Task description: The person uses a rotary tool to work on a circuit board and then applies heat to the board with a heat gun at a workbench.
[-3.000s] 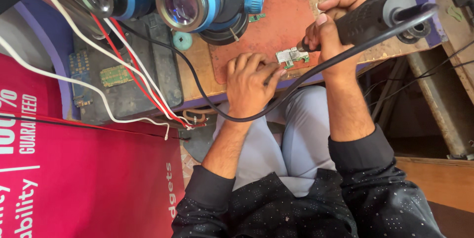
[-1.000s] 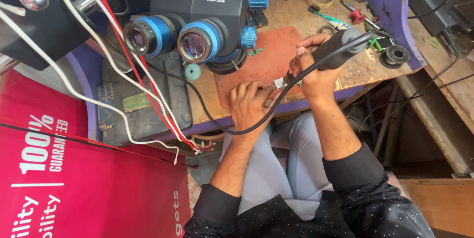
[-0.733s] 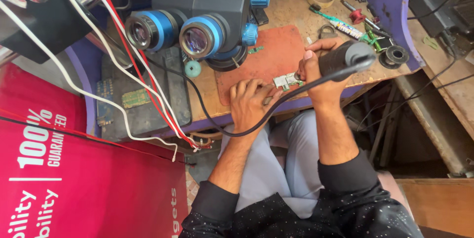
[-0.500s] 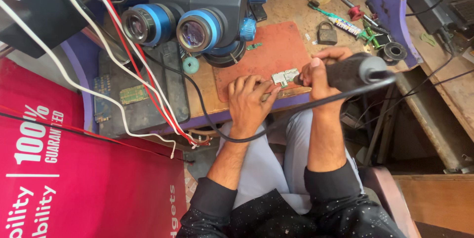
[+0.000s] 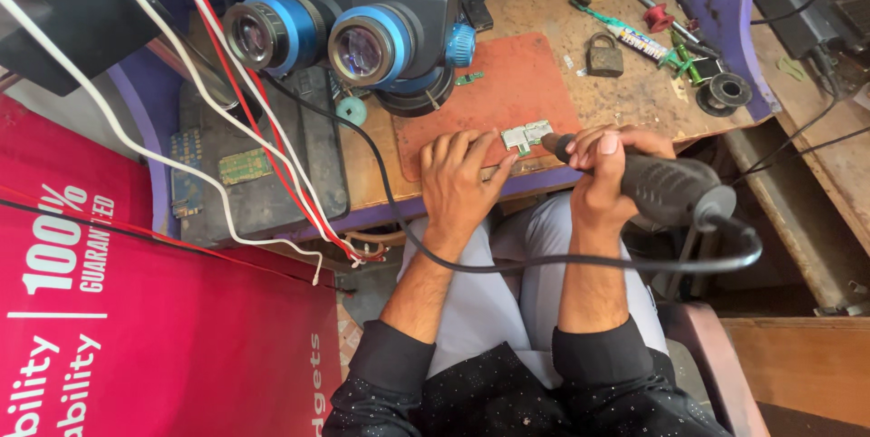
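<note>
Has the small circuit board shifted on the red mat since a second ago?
Cannot tell: the small circuit board sits by the red mat's near edge under the left hand as before, but the head camera moved.

Left hand [image 5: 462, 179] lies at frame centre, palm down, fingers spread and extended toward upper right; right hand [image 5: 603, 160] sits right of centre, fingers curled shut in a grip; both forearms rise from the lower frame, dark-sleeved.

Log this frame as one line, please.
left hand: flat on red mat, fingertips steadying small circuit board | right hand: holds black corded tool, tip at board | stereo microscope above mat
</note>
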